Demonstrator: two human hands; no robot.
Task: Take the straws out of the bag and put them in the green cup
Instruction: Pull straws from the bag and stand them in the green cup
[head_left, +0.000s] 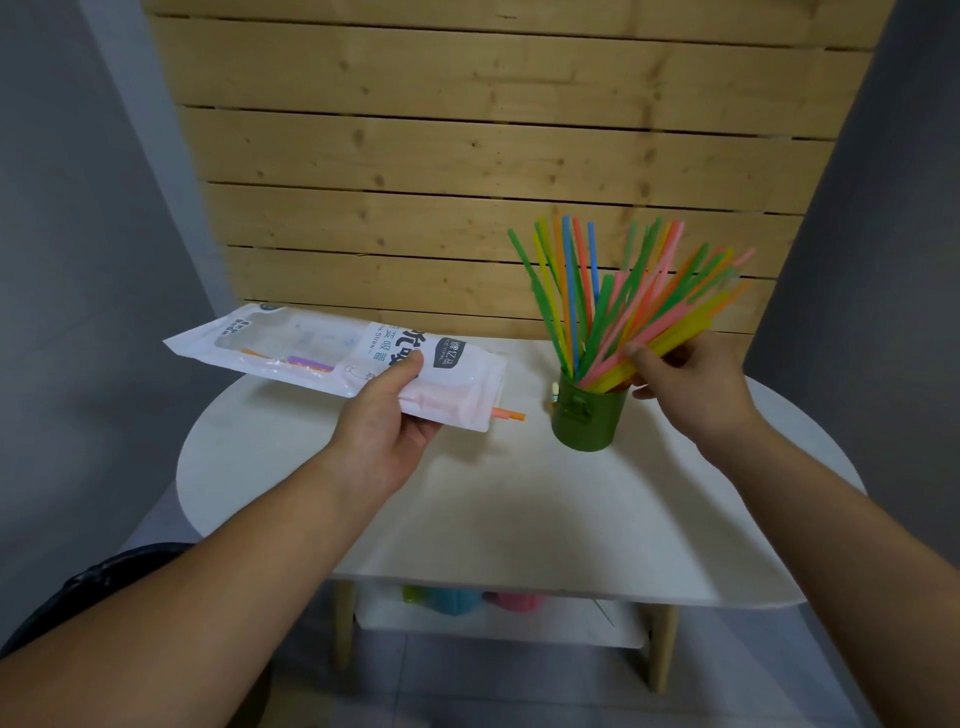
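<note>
My left hand (387, 415) holds a white plastic straw bag (311, 348) flat above the table's left side. A few straws show inside it, and an orange straw end (509, 414) pokes out of its right opening. The green cup (587, 415) stands upright on the table's right half, full of several coloured straws (571, 291) fanning upward. My right hand (685, 374) grips a bundle of pink, yellow and orange straws (670, 322) whose lower ends sit in the cup while the tops lean right.
The round white table (519, 509) backs onto a wooden slat wall (467, 156). On a shelf under the table sit green, blue and pink cups (467, 600). Grey walls flank both sides.
</note>
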